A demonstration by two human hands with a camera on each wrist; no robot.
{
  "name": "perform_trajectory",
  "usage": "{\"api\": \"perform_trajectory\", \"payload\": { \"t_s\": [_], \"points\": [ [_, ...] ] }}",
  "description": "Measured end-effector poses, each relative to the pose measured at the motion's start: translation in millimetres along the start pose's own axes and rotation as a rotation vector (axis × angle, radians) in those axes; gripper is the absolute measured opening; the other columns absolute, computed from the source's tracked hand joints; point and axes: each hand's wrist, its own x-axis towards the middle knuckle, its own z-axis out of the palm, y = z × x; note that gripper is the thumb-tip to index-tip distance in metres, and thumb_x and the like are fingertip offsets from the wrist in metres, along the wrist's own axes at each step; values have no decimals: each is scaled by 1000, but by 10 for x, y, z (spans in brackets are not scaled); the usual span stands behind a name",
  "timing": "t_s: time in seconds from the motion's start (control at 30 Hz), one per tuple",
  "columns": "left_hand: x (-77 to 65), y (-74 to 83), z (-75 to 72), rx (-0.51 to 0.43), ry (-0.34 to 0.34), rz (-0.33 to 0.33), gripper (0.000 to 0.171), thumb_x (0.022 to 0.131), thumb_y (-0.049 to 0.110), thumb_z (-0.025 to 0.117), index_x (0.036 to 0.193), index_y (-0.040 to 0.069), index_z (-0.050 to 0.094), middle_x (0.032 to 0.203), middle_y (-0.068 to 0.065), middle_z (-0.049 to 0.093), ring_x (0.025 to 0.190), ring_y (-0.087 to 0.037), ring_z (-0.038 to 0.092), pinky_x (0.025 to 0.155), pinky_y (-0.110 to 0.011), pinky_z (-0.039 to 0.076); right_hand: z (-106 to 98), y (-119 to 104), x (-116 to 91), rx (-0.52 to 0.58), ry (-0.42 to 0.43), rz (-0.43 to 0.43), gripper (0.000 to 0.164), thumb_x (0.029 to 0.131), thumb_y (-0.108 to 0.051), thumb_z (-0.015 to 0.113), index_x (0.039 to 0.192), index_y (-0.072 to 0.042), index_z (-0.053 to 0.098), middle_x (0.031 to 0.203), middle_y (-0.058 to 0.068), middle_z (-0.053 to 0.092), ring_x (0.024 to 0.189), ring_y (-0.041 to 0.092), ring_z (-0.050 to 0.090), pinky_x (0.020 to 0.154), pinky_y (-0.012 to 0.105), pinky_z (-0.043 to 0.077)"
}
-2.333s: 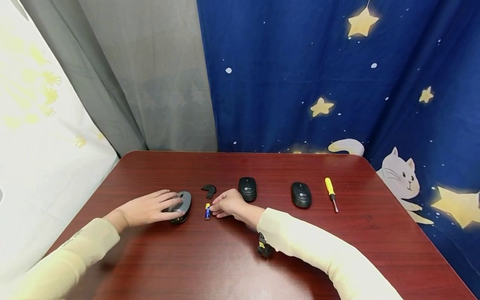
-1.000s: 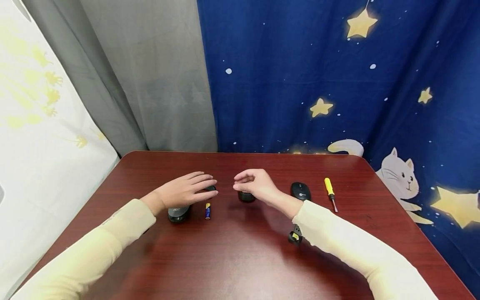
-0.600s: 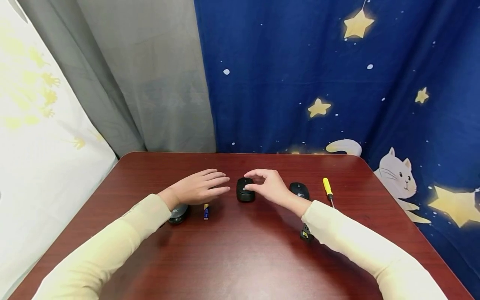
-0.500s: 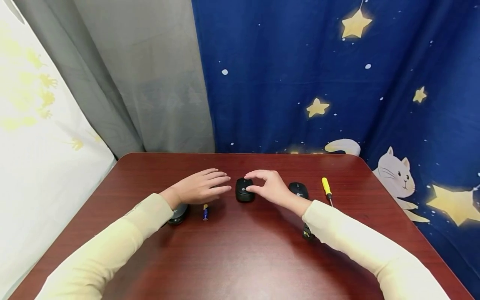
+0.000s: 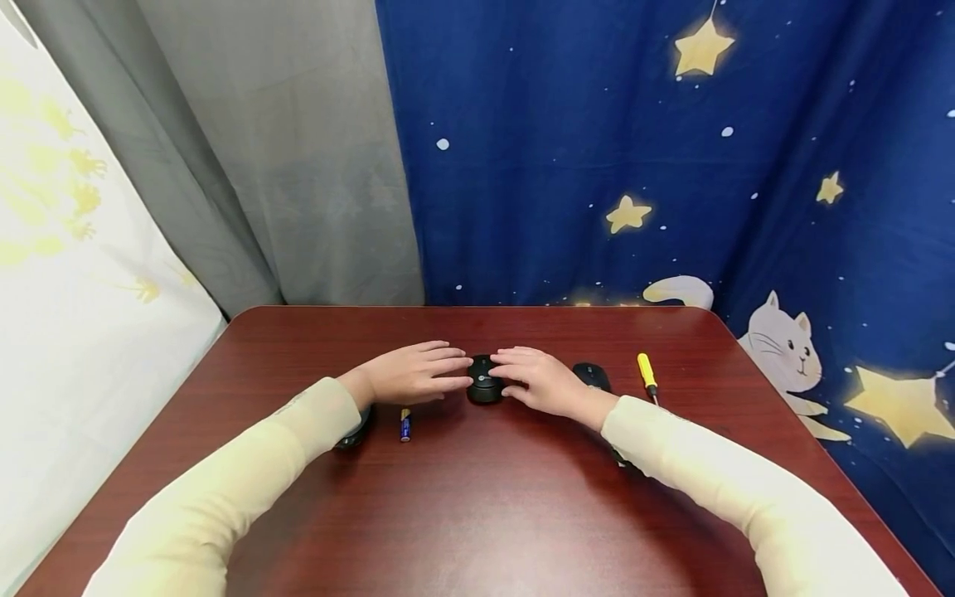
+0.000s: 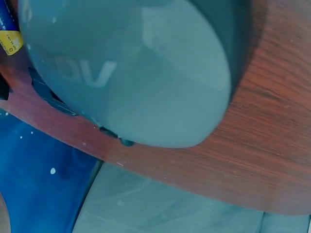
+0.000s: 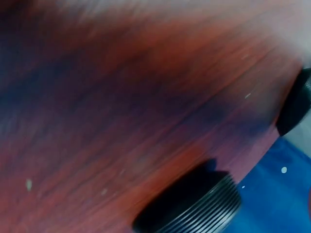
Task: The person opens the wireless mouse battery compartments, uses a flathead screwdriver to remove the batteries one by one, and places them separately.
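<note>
A black mouse (image 5: 486, 391) lies between my hands in the head view. The straight fingers of my left hand (image 5: 410, 375) reach its left edge; those of my right hand (image 5: 545, 383) lie at its right edge, over part of its top. Whether either hand presses on it, I cannot tell. Under my left wrist sits a grey mouse (image 5: 358, 433), mostly hidden there but large in the left wrist view (image 6: 141, 82). A blue and yellow battery (image 5: 405, 425) lies just right of it. Neither wrist view shows fingers.
Behind my right wrist is another black mouse (image 5: 591, 376), partly covered. A yellow-handled screwdriver (image 5: 647, 373) lies farther right, its shaft partly hidden by my sleeve. Curtains (image 5: 522, 166) hang behind the table's back edge. A flat dark piece (image 6: 48, 94) shows beside the grey mouse.
My left hand has left the grey mouse and moved right to the middle black mouse. My right hand has moved from beside the battery to that mouse's right side.
</note>
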Motion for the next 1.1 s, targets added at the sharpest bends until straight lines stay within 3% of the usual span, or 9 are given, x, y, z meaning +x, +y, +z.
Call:
{"api": "perform_trajectory", "payload": {
  "t_s": [0.17, 0.4, 0.7, 1.1],
  "points": [
    [13, -20, 48, 9, -29, 10, 51, 85, 18, 72, 133, 8, 56, 135, -18, 54, 123, -31, 51, 102, -48, 41, 8, 67, -36, -58, -29, -53, 41, 80, -11, 79, 119, -3, 68, 127, 18, 61, 124, 31, 52, 107, 46, 36],
    [23, -37, 142, 22, -76, 35, 44, 93, 18, 62, 135, 9, 52, 135, -17, 53, 125, -30, 50, 104, -47, 40, 12, 118, -48, -89, -84, -55, 41, 83, -12, 77, 122, -4, 67, 128, 17, 60, 124, 32, 52, 109, 43, 33],
    [40, -57, 217, 89, -141, 126, 37, 100, 17, 48, 136, 10, 51, 131, -15, 56, 124, -29, 51, 104, -45, 39, 71, 114, 3, -91, -107, -74, 40, 83, -11, 77, 121, -3, 67, 128, 17, 61, 121, 33, 55, 107, 45, 35],
    [54, -97, 276, 119, -185, 145, 40, 99, 15, 50, 138, 10, 48, 132, -16, 54, 122, -30, 51, 103, -43, 41, 151, 146, -59, -123, -161, -53, 42, 85, -14, 75, 124, -3, 65, 128, 17, 61, 119, 30, 57, 101, 48, 42]
  ]
}}
